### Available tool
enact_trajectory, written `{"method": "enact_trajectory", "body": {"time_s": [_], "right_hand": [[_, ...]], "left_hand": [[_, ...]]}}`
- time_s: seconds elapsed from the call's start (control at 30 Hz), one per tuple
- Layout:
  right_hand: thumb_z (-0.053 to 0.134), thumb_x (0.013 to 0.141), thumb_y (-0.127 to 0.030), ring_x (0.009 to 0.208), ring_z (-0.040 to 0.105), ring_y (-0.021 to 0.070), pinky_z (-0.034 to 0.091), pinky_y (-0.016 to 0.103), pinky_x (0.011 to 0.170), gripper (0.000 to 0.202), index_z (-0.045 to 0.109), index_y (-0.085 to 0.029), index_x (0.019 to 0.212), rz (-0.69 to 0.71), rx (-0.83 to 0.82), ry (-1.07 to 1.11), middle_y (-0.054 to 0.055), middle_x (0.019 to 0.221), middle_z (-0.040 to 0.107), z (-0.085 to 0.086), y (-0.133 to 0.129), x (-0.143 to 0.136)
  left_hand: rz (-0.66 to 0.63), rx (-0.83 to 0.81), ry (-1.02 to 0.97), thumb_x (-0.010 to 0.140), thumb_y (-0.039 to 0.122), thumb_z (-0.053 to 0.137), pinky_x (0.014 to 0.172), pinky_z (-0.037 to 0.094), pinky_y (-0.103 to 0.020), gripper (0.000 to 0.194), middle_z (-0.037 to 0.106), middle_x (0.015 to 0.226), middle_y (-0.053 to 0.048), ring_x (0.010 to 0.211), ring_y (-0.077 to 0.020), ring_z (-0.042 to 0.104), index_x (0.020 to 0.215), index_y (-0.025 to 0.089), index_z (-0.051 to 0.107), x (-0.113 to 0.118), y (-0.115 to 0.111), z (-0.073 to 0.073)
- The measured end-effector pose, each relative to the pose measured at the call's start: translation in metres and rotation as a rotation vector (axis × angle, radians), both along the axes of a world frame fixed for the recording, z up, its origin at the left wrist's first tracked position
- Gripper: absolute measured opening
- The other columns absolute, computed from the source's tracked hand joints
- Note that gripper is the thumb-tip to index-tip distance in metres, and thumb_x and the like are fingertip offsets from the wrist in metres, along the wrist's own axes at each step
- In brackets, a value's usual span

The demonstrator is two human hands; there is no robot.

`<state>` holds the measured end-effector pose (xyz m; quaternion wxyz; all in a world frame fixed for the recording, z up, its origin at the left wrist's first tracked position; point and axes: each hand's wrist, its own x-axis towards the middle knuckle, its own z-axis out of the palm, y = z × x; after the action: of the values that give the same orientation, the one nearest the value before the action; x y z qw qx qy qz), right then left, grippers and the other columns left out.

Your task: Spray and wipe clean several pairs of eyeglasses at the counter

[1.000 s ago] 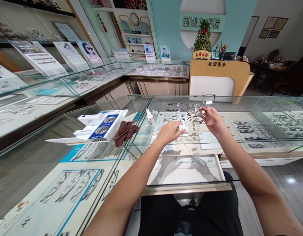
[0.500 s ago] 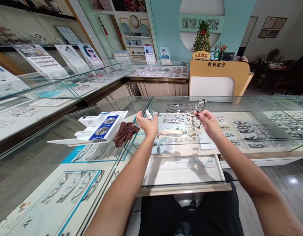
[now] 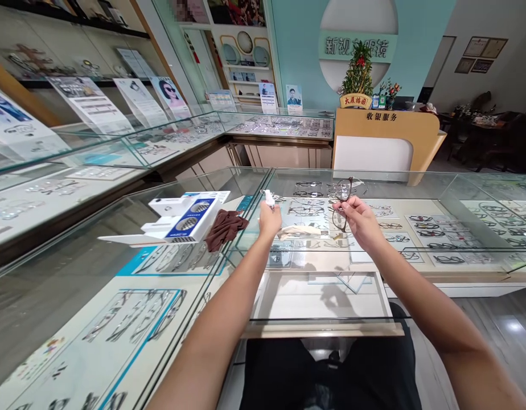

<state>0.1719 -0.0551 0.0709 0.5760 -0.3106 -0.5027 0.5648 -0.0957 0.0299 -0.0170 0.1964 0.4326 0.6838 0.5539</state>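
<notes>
Pinching the eyeglasses (image 3: 344,188) between thumb and fingertips, the right hand (image 3: 362,221) held them upright above the glass counter (image 3: 416,249) in the head view. The left hand (image 3: 270,222) gripped a small white bottle (image 3: 270,199), its fingers curled around it, though how each finger lay could not be told. The work seemed under way rather than finished: glasses and bottle were in hand but apart, and the brown cloth (image 3: 226,229) lay untouched beside an open box (image 3: 192,219). Whether the lenses were wet or clean could not be told. A pale, narrow item (image 3: 299,231) lay near the left hand. Below, a drawer (image 3: 288,296) stood open; beyond were a wooden desk (image 3: 352,122), a plant (image 3: 357,74) and a teal wall (image 3: 295,45).
</notes>
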Motion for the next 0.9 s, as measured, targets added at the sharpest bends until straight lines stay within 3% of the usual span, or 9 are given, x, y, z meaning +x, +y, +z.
{"method": "enact_trajectory", "body": {"time_s": [0.13, 0.23, 0.3, 0.37, 0.43, 0.5, 0.63, 0.8, 0.9], "right_hand": [[0.098, 0.059, -0.070, 0.103, 0.068, 0.0248, 0.045, 0.045, 0.111, 0.060, 0.058, -0.028, 0.075, 0.003, -0.046, -0.005, 0.001, 0.092, 0.077, -0.006, 0.000, -0.004], [0.097, 0.061, -0.069, 0.105, 0.068, 0.0249, 0.046, 0.045, 0.112, 0.058, 0.058, -0.028, 0.076, 0.022, -0.058, -0.010, 0.001, 0.092, 0.076, -0.011, 0.000, -0.003], [0.096, 0.063, -0.069, 0.104, 0.068, 0.0250, 0.047, 0.046, 0.112, 0.057, 0.058, -0.029, 0.077, 0.027, -0.055, -0.014, 0.001, 0.090, 0.075, -0.012, -0.001, -0.002], [0.095, 0.064, -0.069, 0.104, 0.068, 0.0247, 0.047, 0.045, 0.112, 0.056, 0.058, -0.029, 0.077, 0.028, -0.051, -0.016, 0.000, 0.089, 0.074, -0.013, -0.003, 0.000], [0.095, 0.066, -0.068, 0.103, 0.067, 0.0242, 0.047, 0.045, 0.112, 0.055, 0.058, -0.029, 0.078, 0.037, -0.052, -0.016, 0.000, 0.089, 0.074, -0.013, -0.004, 0.001], [0.094, 0.068, -0.066, 0.103, 0.067, 0.0237, 0.046, 0.044, 0.112, 0.053, 0.058, -0.029, 0.079, 0.059, -0.060, -0.015, 0.000, 0.090, 0.074, -0.013, -0.007, 0.001], [0.092, 0.072, -0.062, 0.104, 0.067, 0.0236, 0.045, 0.044, 0.113, 0.047, 0.059, -0.029, 0.080, 0.113, -0.072, -0.013, 0.000, 0.090, 0.074, -0.015, -0.012, -0.004], [0.090, 0.075, -0.059, 0.100, 0.068, 0.0229, 0.045, 0.044, 0.111, 0.043, 0.061, -0.028, 0.081, 0.161, -0.087, -0.033, -0.001, 0.086, 0.075, -0.020, -0.018, -0.012], [0.088, 0.077, -0.059, 0.099, 0.068, 0.0229, 0.046, 0.044, 0.108, 0.042, 0.061, -0.028, 0.081, 0.184, -0.088, -0.058, -0.001, 0.085, 0.075, -0.022, -0.022, -0.016]], "left_hand": [[-0.232, 0.149, -0.133, 0.085, 0.025, 0.062, 0.082, 0.049, -0.034, 0.015, 0.061, 0.092, -0.002, 0.086, -0.0212, 0.059, 0.097, 0.025, 0.053, 0.019, -0.012, 0.022], [-0.529, 0.185, -0.469, 0.082, 0.033, 0.066, 0.066, 0.044, -0.028, 0.018, 0.059, 0.084, 0.000, 0.076, -0.0172, 0.057, 0.094, 0.024, 0.056, 0.039, -0.030, 0.041], [-0.742, 0.185, -0.672, 0.087, 0.051, 0.068, 0.062, 0.044, -0.027, 0.030, 0.055, 0.075, 0.000, 0.070, -0.0165, 0.056, 0.086, 0.023, 0.057, 0.049, -0.043, 0.052], [-0.919, 0.170, -0.791, 0.089, 0.075, 0.060, 0.061, 0.046, -0.029, 0.056, 0.051, 0.066, -0.001, 0.063, -0.0161, 0.053, 0.074, 0.022, 0.056, 0.056, -0.055, 0.059], [-1.041, 0.137, -0.846, 0.086, 0.093, 0.048, 0.058, 0.045, -0.031, 0.075, 0.045, 0.059, -0.001, 0.057, -0.0156, 0.049, 0.063, 0.022, 0.053, 0.059, -0.064, 0.064], [-1.110, 0.099, -0.867, 0.083, 0.100, 0.039, 0.054, 0.042, -0.031, 0.083, 0.040, 0.054, -0.001, 0.053, -0.0154, 0.044, 0.056, 0.023, 0.048, 0.060, -0.068, 0.067], [-1.115, 0.073, -0.777, 0.082, 0.102, 0.029, 0.054, 0.041, -0.034, 0.084, 0.035, 0.051, 0.000, 0.051, -0.0164, 0.042, 0.052, 0.025, 0.042, 0.060, -0.068, 0.065], [-0.779, 0.200, -0.198, 0.085, 0.088, 0.048, 0.070, 0.047, -0.038, 0.068, 0.051, 0.067, -0.004, 0.069, -0.0203, 0.050, 0.064, 0.024, 0.055, 0.065, -0.067, 0.057], [-0.703, 0.194, -0.018, 0.087, 0.084, 0.046, 0.073, 0.046, -0.038, 0.064, 0.052, 0.071, -0.003, 0.073, -0.0210, 0.049, 0.067, 0.024, 0.053, 0.070, -0.071, 0.053]]}}
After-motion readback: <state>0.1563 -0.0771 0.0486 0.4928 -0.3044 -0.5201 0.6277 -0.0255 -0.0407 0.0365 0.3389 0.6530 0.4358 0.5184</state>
